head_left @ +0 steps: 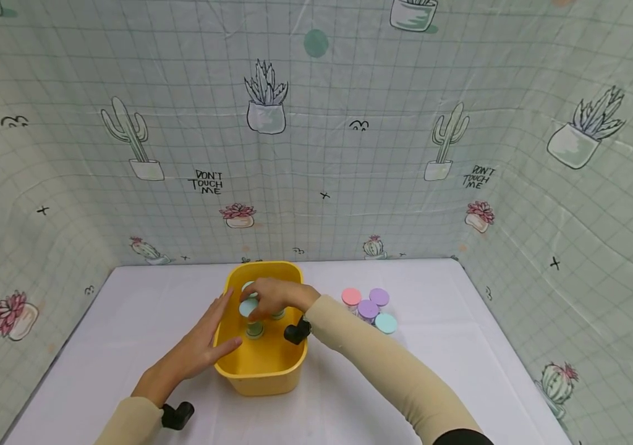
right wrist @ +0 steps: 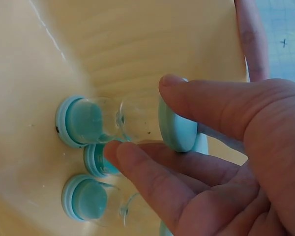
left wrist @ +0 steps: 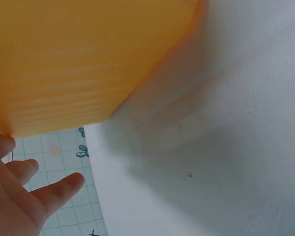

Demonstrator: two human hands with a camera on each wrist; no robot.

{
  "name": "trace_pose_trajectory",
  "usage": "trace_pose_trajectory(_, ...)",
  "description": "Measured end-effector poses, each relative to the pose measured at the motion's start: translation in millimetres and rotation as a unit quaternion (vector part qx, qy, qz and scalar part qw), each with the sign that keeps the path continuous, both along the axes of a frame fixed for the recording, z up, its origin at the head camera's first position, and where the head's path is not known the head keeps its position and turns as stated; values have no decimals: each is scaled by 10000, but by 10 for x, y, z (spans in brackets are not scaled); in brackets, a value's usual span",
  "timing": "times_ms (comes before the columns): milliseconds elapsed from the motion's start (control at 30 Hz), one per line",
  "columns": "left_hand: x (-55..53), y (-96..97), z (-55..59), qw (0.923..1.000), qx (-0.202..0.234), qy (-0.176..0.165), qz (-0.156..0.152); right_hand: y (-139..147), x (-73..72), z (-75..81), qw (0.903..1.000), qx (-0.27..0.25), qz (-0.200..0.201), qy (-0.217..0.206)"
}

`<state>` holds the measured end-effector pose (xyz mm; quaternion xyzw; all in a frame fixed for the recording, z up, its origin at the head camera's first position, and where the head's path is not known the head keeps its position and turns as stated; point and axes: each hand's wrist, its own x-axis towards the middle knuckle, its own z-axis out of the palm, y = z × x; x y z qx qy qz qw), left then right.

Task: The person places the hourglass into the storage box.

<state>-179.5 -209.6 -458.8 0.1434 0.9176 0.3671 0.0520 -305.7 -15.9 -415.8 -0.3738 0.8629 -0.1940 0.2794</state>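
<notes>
Right grip pinches the mint-green cap of a see-through, hourglass-shaped timer standing in the yellow oblong plastic tub; left grip lies spread against its side. If I pull away carelessly, my knuckles could probably topple the neighbouring timers. No brand I can read, just DON'T TOUCH ME on the grid-patterned cactus backdrop

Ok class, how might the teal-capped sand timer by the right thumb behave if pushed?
The sand timer would probably tip, being slim and tall. Its clear, thin-necked bulbs look fragile. With round end caps, it may roll once on its side.
</notes>
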Motion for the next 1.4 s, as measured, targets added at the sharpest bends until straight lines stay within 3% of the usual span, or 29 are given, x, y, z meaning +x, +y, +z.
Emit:
trace_pose_trajectory(500,-19,12,-42,9999,114,109,38,126,-55,60,9978,-416,110,-502)
trace_pose_trajectory(667,-21,18,-66,9991,389,170,-17,276,-86,155,9928,-595,-82,-1039)
trace_pose_trajectory(767,-23,26,-91,9977,606,290,-30,407,-112,261,9905,-748,-202,-1137)
trace_pose_trajectory(967,-17,46,-176,9943,908,540,133,764,-150,459,9892,-1278,-222,-687)
trace_pose_trajectory(1100,-9,51,-226,9909,1203,585,136,1120,-140,557,9861,-1555,-503,-301)
trace_pose_trajectory(1233,-9,71,-248,9879,1427,598,90,1560,-103,622,9834,-1555,-908,226)
trace_pose_trajectory(1400,-7,75,-237,9846,1554,790,128,2034,-91,559,9856,-1230,-1036,524)
